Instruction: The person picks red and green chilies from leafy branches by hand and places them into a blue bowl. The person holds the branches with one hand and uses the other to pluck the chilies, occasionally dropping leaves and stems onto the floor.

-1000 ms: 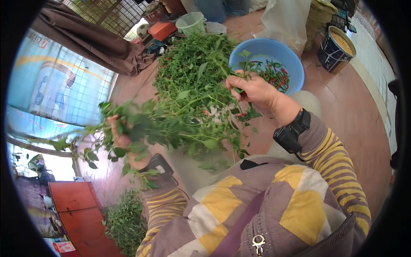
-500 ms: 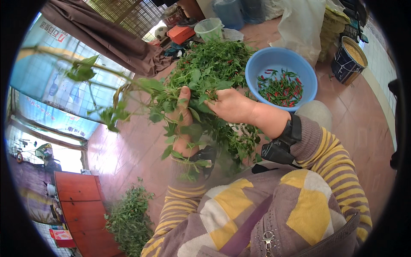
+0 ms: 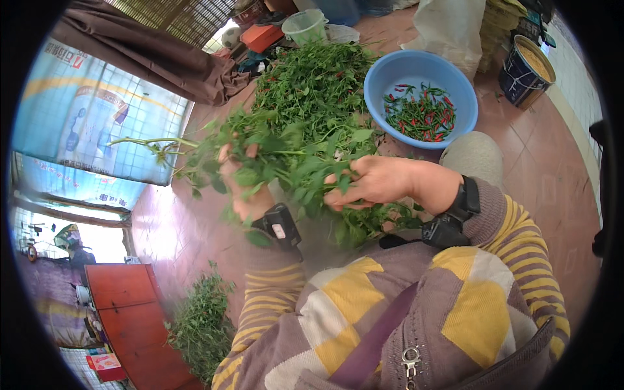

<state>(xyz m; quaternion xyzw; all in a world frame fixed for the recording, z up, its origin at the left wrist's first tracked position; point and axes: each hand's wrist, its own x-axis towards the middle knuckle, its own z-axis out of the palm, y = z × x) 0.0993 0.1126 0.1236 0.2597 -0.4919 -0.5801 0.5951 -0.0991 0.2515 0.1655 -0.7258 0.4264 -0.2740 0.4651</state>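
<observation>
Tiled floor (image 3: 552,162): blue basin (image 3: 390,71) holds chillies (image 3: 422,117); both hands grip leafy branch (image 3: 292,156).

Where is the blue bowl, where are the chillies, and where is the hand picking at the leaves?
blue bowl (image 3: 390,71): head view, on its bare inner wall at the left.
chillies (image 3: 421,116): head view, middle of the pile in the bowl.
right hand (image 3: 374,182): head view, back of the hand among the leaves (image 3: 305,97).

leafy pile (image 3: 312,78) and blue basin (image 3: 422,97) crowd ahead; bare floor (image 3: 552,169) lies open rightward.
</observation>
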